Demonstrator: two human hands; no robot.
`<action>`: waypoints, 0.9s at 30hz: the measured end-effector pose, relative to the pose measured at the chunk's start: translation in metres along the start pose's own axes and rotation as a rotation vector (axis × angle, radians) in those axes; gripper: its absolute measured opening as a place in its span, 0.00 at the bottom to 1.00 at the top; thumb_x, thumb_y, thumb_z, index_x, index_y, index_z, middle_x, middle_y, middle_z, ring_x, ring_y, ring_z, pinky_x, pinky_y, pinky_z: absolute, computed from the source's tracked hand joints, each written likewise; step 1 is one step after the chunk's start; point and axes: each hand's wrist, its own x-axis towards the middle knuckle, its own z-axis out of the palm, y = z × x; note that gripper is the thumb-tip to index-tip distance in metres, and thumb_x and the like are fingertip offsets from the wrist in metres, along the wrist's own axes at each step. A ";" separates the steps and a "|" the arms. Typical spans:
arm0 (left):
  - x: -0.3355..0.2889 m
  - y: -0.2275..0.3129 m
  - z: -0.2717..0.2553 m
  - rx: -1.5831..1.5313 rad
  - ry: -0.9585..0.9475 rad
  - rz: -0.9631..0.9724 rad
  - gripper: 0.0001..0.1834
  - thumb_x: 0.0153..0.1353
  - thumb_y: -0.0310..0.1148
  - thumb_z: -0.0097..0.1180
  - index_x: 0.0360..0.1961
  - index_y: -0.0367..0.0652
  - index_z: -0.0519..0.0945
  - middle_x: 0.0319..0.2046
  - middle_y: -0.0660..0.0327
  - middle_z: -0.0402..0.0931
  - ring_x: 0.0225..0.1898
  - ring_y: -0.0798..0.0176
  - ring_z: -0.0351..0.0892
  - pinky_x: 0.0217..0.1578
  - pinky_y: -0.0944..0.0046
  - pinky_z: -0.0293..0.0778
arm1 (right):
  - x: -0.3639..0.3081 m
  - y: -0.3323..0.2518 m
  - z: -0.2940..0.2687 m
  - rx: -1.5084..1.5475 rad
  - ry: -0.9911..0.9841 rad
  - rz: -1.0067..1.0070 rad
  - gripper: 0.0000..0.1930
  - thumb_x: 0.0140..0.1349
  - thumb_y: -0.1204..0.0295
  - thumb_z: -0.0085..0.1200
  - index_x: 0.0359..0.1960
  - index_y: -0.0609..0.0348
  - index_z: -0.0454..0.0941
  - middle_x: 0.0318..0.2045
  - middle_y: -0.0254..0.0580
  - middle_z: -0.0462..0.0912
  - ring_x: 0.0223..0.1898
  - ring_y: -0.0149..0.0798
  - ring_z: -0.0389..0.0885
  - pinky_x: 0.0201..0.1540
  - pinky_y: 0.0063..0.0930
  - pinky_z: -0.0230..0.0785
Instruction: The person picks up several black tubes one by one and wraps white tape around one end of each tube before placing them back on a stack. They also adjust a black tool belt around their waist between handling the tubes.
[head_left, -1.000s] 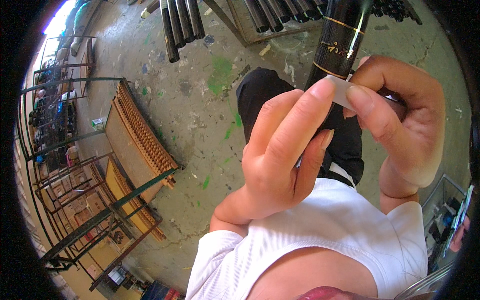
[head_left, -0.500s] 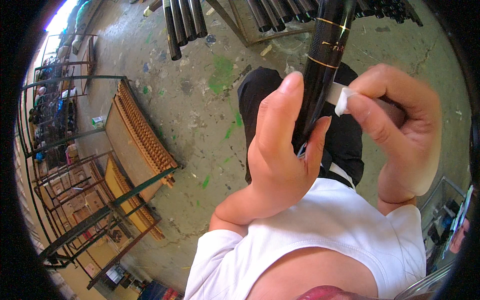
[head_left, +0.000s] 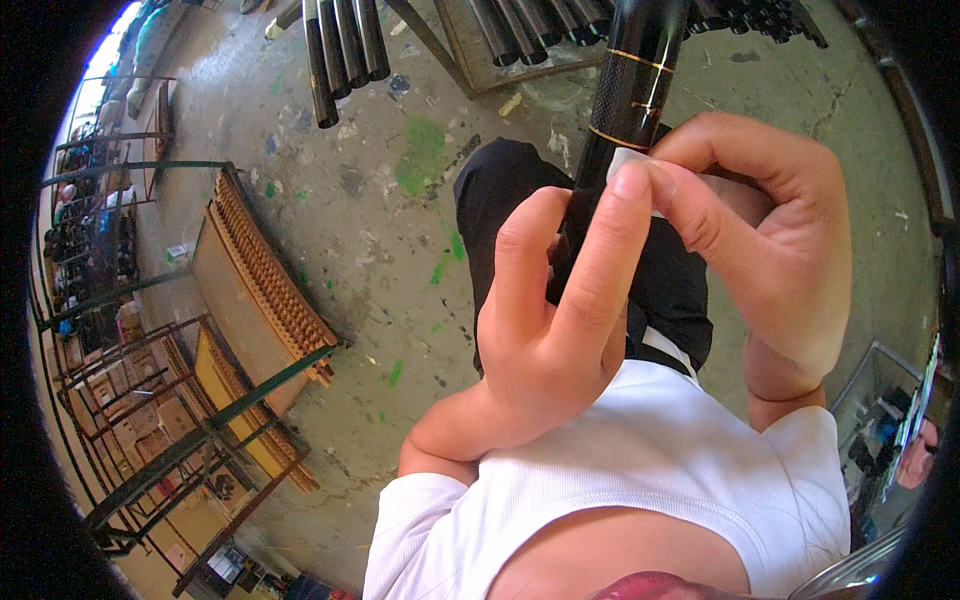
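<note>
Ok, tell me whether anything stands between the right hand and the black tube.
The white strip that the right hand pinches and a fingertip of the left hand lie over the black tube; nothing else visible stands between.

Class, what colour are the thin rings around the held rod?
Gold rings on a black rod, best seen in the head view.

Left hand [head_left: 545,350] has brought a fingertip [head_left: 629,182] back to the white strip [head_left: 621,159]

Place: workshop | paint-spotted floor [head_left: 350,240] | rows of black tubes [head_left: 337,60] | metal-framed racks [head_left: 270,389] | notched wooden strips [head_left: 268,268]
</note>
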 end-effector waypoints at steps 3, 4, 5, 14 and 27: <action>0.000 -0.001 -0.001 0.011 -0.017 -0.005 0.29 0.53 0.18 0.57 0.58 0.29 0.65 0.51 0.45 0.72 0.46 0.48 0.74 0.49 0.56 0.71 | 0.001 0.002 0.002 0.054 0.001 0.030 0.06 0.58 0.76 0.57 0.27 0.68 0.78 0.24 0.34 0.78 0.28 0.23 0.74 0.31 0.14 0.63; 0.000 -0.002 -0.001 0.011 -0.016 -0.005 0.29 0.53 0.18 0.57 0.58 0.29 0.65 0.52 0.44 0.72 0.47 0.48 0.74 0.50 0.56 0.71 | 0.001 0.003 0.003 0.065 -0.001 0.033 0.06 0.58 0.76 0.57 0.27 0.68 0.78 0.24 0.35 0.79 0.28 0.23 0.75 0.32 0.14 0.63; -0.001 -0.002 -0.001 0.006 -0.013 -0.001 0.29 0.53 0.18 0.57 0.58 0.28 0.64 0.52 0.44 0.72 0.47 0.48 0.74 0.50 0.56 0.71 | 0.001 0.003 0.003 0.076 -0.003 0.036 0.06 0.58 0.75 0.57 0.27 0.68 0.78 0.25 0.36 0.79 0.29 0.24 0.76 0.32 0.14 0.64; 0.005 -0.003 0.010 -0.081 0.173 0.019 0.28 0.49 0.10 0.57 0.55 0.30 0.73 0.40 0.49 0.70 0.26 0.66 0.66 0.22 0.74 0.66 | 0.001 0.000 0.002 0.054 -0.006 0.035 0.05 0.57 0.77 0.56 0.27 0.68 0.79 0.25 0.39 0.81 0.30 0.27 0.78 0.36 0.16 0.68; 0.004 -0.004 0.011 -0.171 0.161 -0.018 0.26 0.53 0.12 0.56 0.56 0.28 0.72 0.41 0.49 0.69 0.27 0.66 0.66 0.22 0.73 0.68 | 0.002 0.001 0.001 0.049 -0.021 0.039 0.05 0.57 0.77 0.56 0.27 0.68 0.78 0.24 0.38 0.79 0.30 0.27 0.77 0.35 0.17 0.67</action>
